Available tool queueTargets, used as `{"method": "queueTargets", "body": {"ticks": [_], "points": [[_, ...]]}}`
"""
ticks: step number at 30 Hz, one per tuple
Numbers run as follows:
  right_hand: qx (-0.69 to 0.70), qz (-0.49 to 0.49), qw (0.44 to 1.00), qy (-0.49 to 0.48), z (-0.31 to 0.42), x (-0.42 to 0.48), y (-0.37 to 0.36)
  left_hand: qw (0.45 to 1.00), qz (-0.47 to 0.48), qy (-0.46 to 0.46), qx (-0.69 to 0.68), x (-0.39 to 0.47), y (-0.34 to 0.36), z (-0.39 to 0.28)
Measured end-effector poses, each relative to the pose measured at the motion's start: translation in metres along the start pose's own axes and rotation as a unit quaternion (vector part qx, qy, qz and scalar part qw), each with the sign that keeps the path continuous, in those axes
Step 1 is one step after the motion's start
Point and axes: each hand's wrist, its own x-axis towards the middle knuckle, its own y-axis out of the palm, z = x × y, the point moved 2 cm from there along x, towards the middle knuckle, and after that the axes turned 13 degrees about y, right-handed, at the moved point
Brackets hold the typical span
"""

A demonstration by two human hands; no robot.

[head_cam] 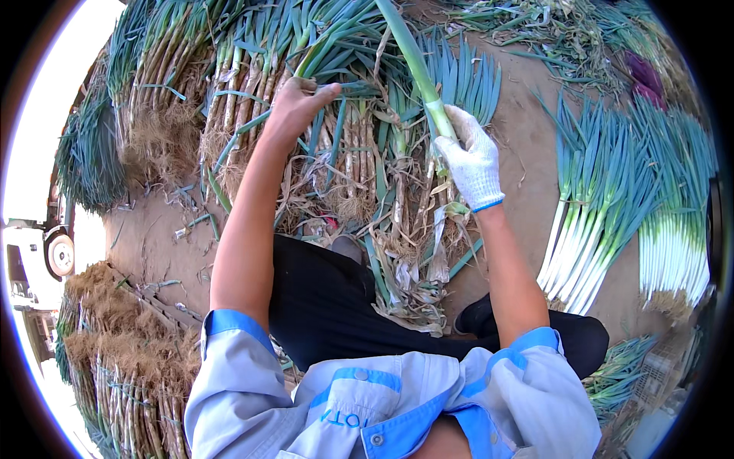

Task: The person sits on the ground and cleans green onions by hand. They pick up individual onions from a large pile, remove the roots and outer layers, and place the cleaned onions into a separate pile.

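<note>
My right hand (469, 158), in a white knitted glove with a blue cuff, grips a thick green onion stalk (424, 86) near its pale lower end. The stalk's green part slants up and out at the top edge. My bare left hand (301, 106) is over the bundled onions to the left, its thumb stretched to the right. A yellow-green leaf (309, 59) rises right at its curled fingers; whether they hold it is hidden. Below and between my hands lie untrimmed green onions (358, 135) with brown roots and dry husks.
Tied onion bundles (166, 86) stand at the upper left, more (126, 384) at lower left. Cleaned white-stemmed onions (590, 229) lie on the dirt floor (524, 137) to the right. Leaf scraps (550, 34) are heaped at top right. A white vehicle (34, 258) is outside at left.
</note>
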Motion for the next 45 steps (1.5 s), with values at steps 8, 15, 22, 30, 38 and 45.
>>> {"method": "queueTargets", "body": {"ticks": [8, 15, 22, 30, 38, 45], "points": [[0.178, 0.113, 0.970, 0.121, 0.024, -0.029, 0.012, 0.988, 0.039, 0.136, -0.069, 0.022, 0.060, -0.023], [0.294, 0.150, 0.927, 0.179, 0.033, -0.014, -0.022, 0.759, 0.576, 0.067, 0.297, -0.037, 0.109, 0.046], [0.315, 0.171, 0.917, 0.173, 0.048, -0.027, -0.003, 0.862, 0.178, 0.037, -0.473, 0.007, 0.097, -0.034], [0.157, 0.098, 0.978, 0.093, 0.043, -0.028, 0.025, 0.859, 0.007, -0.014, -0.512, 0.004, 0.106, -0.060], [0.009, -0.028, 0.999, 0.016, 0.054, -0.026, 0.031, 0.845, -0.006, -0.112, -0.523, 0.002, 0.129, -0.079], [0.048, 0.019, 0.999, 0.003, 0.052, -0.021, 0.025, 0.867, -0.029, -0.064, -0.493, 0.016, 0.127, -0.060]]}}
